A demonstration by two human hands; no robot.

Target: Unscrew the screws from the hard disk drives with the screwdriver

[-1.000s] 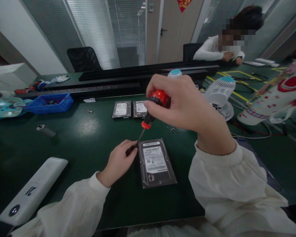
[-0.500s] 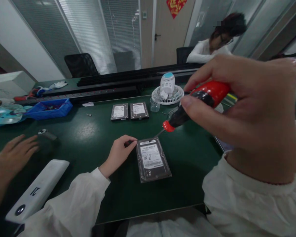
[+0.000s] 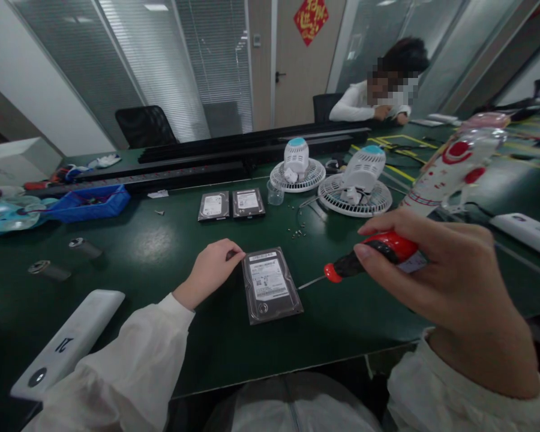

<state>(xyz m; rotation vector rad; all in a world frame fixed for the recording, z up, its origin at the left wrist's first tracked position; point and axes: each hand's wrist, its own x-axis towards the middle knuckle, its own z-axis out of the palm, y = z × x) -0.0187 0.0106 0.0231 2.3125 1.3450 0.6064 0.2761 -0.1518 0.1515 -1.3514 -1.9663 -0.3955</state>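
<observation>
A hard drive point(image 3: 274, 303) with a white label lies flat on the green table in front of me. My left hand point(image 3: 216, 264) has its thumb and fingers closed at the drive's upper left corner. In my right hand point(image 3: 441, 276) is a red and black screwdriver point(image 3: 342, 267), gripped by its handle. Its thin shaft points left, and the tip is beside the drive's right edge; whether they touch I cannot tell. Several small screws point(image 3: 299, 231) are scattered on the table beyond the drive.
Two more hard drives, one on the left point(image 3: 213, 206) and one on the right point(image 3: 249, 203), lie by a clear plastic cup point(image 3: 275, 193). Behind are two white fan parts point(image 3: 297, 174). A blue tray point(image 3: 90, 203), metal cylinders point(image 3: 49, 270) and a white device point(image 3: 69, 342) are leftward. A person sits opposite.
My right hand has drawn back with the screwdriver, its tip going from the drive's top end to beside its right edge. Another person's hand has left the far left, where a second cylinder now shows.
</observation>
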